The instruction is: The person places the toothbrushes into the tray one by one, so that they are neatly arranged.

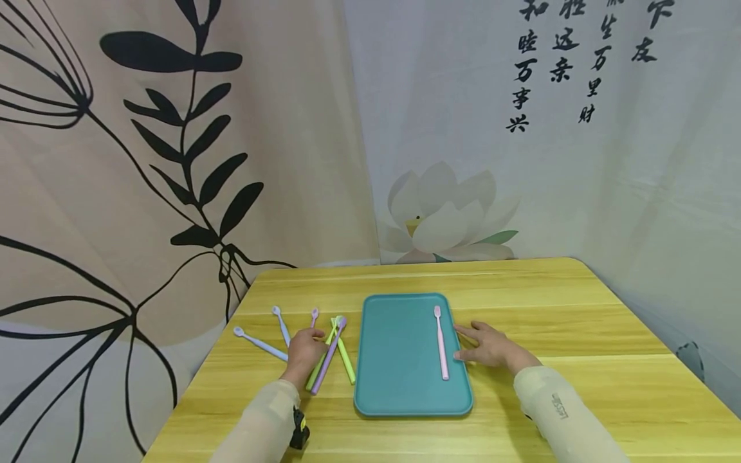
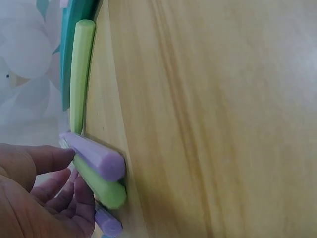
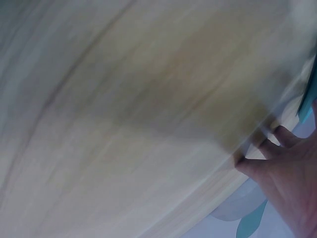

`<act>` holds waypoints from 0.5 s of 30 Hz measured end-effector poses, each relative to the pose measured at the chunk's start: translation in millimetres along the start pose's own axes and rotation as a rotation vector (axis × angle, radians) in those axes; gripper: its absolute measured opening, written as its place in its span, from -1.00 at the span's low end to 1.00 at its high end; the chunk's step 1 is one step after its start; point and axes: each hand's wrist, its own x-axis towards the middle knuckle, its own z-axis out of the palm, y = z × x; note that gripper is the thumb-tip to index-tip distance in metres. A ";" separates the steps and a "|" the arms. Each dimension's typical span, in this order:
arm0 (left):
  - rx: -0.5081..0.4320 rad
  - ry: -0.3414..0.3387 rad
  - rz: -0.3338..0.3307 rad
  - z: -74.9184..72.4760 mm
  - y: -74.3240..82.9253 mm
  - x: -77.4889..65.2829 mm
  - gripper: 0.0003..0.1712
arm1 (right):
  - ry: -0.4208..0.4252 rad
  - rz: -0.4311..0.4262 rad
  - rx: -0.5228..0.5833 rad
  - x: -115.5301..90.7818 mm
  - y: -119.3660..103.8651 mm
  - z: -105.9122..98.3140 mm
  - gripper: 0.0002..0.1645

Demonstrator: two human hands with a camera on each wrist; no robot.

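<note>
A purple toothbrush (image 1: 327, 360) lies crossed with a green toothbrush (image 1: 315, 372). My left hand (image 1: 305, 350) is beside them, thumb near the purple handle (image 2: 106, 161) and fingers loosely bent, with a gap between thumb and fingers. A second green toothbrush (image 1: 347, 363) lies to their right. Beyond the hand, a violet-pink toothbrush (image 1: 314, 316) shows mainly its head. A teal tray (image 1: 399, 360) holds a pink toothbrush (image 1: 442, 347) lying lengthwise near its right side. Spread fingers of my right hand (image 1: 489, 345) are at the tray's right rim, thumb over the edge.
Two blue toothbrushes (image 1: 263, 345) fan out left of my left hand, partly behind it. The wooden table (image 1: 521, 296) has its far edge against a printed curtain (image 1: 301, 161). A black strap device (image 1: 300, 429) is on the left wrist.
</note>
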 end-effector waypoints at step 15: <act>0.055 -0.029 0.023 -3.8 0.4 0.3 -0.59 | -0.003 0.002 -0.004 1.0 0.4 1.0 -0.05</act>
